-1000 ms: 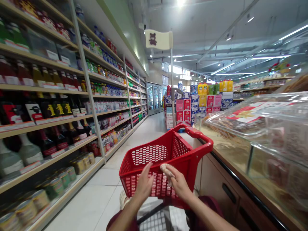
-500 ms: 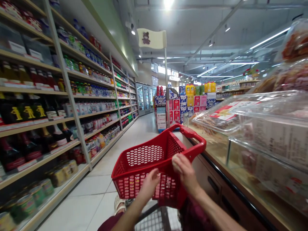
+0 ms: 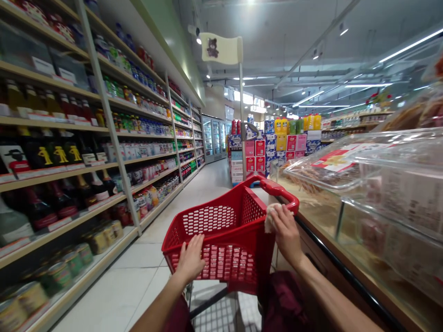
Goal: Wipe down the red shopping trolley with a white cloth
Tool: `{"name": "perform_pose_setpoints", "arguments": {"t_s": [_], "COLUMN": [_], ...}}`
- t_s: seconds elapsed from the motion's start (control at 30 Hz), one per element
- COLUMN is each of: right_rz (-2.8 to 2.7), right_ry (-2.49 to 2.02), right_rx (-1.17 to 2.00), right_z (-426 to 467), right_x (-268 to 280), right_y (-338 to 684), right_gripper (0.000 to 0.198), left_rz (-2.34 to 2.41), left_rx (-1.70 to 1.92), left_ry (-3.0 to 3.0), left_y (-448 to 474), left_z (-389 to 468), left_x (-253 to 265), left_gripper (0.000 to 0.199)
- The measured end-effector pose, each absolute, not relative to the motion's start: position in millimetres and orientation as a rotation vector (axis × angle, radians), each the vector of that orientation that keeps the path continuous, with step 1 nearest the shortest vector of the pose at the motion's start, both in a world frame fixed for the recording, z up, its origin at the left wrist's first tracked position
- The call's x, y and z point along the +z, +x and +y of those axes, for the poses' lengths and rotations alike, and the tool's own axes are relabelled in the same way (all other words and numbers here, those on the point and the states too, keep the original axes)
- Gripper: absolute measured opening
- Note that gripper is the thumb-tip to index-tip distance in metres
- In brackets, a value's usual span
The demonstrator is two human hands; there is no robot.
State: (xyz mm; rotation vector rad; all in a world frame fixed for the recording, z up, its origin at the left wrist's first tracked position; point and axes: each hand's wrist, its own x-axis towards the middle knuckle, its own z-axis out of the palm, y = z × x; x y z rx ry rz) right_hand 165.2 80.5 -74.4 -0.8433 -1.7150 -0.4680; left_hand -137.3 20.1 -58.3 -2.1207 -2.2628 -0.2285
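Observation:
A red plastic shopping cart (image 3: 221,251) stands turned sideways in front of me, its basket of perforated walls. With my right hand (image 3: 286,230) I press a crumpled whitish cloth (image 3: 271,217) against the cart near the right end of its handle (image 3: 282,191). My left hand (image 3: 190,258) lies with fingers stretched out on the near side of the basket, close to its upper rim. A pole with a cream bear flag (image 3: 221,48) rises behind the cart.
Shelves of bottles and cans (image 3: 79,152) line the aisle on the left. On the right stands a display counter with clear plastic food packs (image 3: 332,161), close to the cart. Stacked drink cartons (image 3: 261,152) stand farther ahead on the tiled floor (image 3: 138,272).
My left hand has moved left and come down onto the basket's side. My right hand has shifted right and up with the cloth, toward the handle end. The view has turned slightly left.

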Motion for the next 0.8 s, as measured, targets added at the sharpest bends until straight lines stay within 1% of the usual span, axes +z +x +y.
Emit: {"name": "perform_pose_setpoints", "arguments": {"t_s": [0.07, 0.2, 0.27, 0.37, 0.43, 0.5, 0.57, 0.63, 0.73, 0.8], "right_rz": [-1.794, -2.158, -2.143, -2.088, -2.2, -2.36, -2.437, -2.425, -2.374, -2.393], "right_ry": [-0.771, -0.496, -0.571, -0.564, -0.485, -0.373, -0.303, -0.279, -0.238, -0.172], "right_rx": [-0.509, -0.51, -0.495, -0.517, -0.532, -0.534, -0.52, -0.497, -0.489, -0.501], "right_z": [84, 73, 69, 73, 73, 68, 59, 52, 49, 48], "right_x": [-79, -113, -108, -91, -98, -116, -128, -122, -106, -114], "right_y": [158, 113, 83, 50, 41, 35, 22, -5, -54, -74], "right_gripper": [0.04, 0.037, 0.039, 0.039, 0.037, 0.034, 0.031, 0.033, 0.038, 0.037], "left_rz": [-2.268, -2.244, -2.246, -2.279, -2.387, -2.49, -2.506, -2.485, -2.492, -2.527], "left_rx": [-0.272, -0.356, -0.371, -0.425, -0.486, -0.533, -0.576, -0.642, -0.755, -0.816], "left_ry": [-2.125, -2.138, -2.155, -2.176, -2.097, -2.005, -1.997, -2.037, -2.049, -2.019], "left_y": [-146, -162, -166, -173, -182, -193, -205, -214, -224, -227], "left_z": [16, 13, 12, 6, 0, -6, -11, -14, -19, -24], "left_x": [-61, -68, -67, -61, -56, -55, -57, -60, -64, -65], "left_gripper": [0.074, 0.07, 0.07, 0.067, 0.065, 0.065, 0.063, 0.061, 0.065, 0.067]}}
